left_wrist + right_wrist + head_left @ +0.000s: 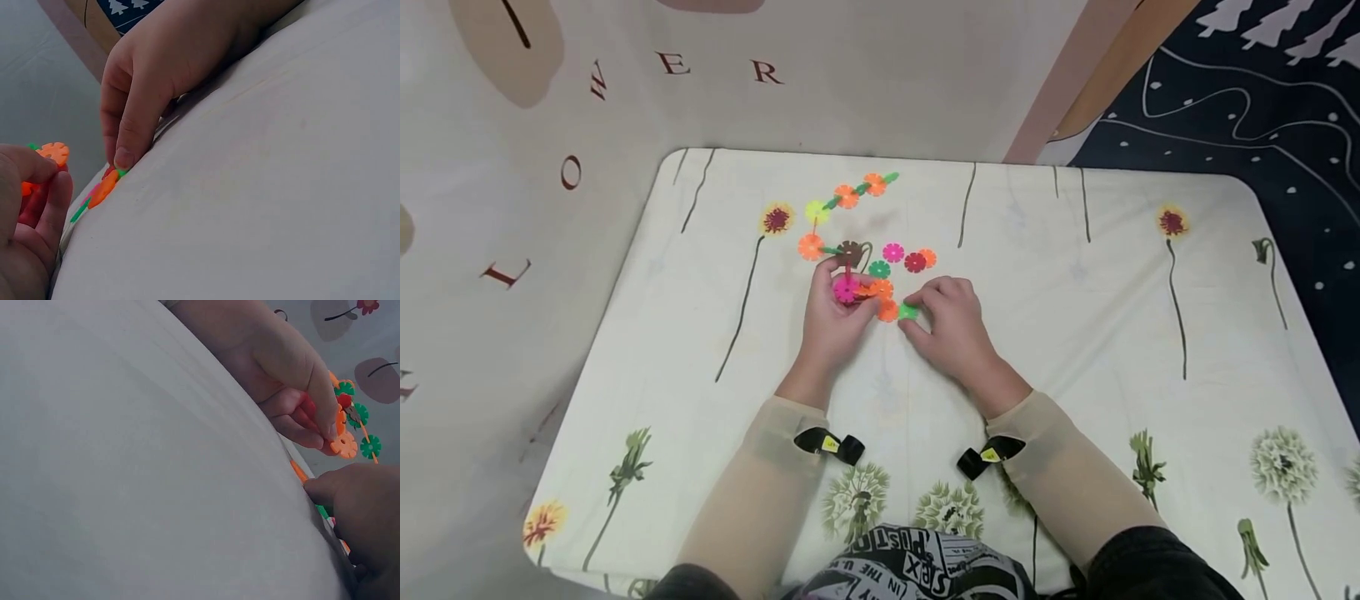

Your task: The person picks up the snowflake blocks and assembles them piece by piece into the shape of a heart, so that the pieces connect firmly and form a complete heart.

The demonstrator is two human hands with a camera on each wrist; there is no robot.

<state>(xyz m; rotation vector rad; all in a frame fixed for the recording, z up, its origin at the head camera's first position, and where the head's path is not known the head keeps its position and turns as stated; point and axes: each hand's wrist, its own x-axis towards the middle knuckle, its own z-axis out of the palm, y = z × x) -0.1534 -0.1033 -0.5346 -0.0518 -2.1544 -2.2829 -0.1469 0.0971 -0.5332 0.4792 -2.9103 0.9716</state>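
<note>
In the head view my left hand (837,325) grips a chain of slotted plastic flower discs. Near its fingers are a magenta disc (846,290), a brown disc (849,252) and an orange disc (882,289). Beyond the hand the chain runs on through a yellow disc (817,212) to the back. My right hand (951,325) pinches a light green disc (907,312) between thumb and fingers. Against that green disc sits another orange disc (103,190), low by the tablecloth in the left wrist view. The left hand's orange disc (344,445) is raised above it.
Loose discs lie behind the hands: a pink disc (892,252), a green disc (879,269), a red disc (915,262) and an orange one partly under the red. The flower-printed tablecloth (1075,333) covers the table. A pale lettered wall (865,92) stands behind.
</note>
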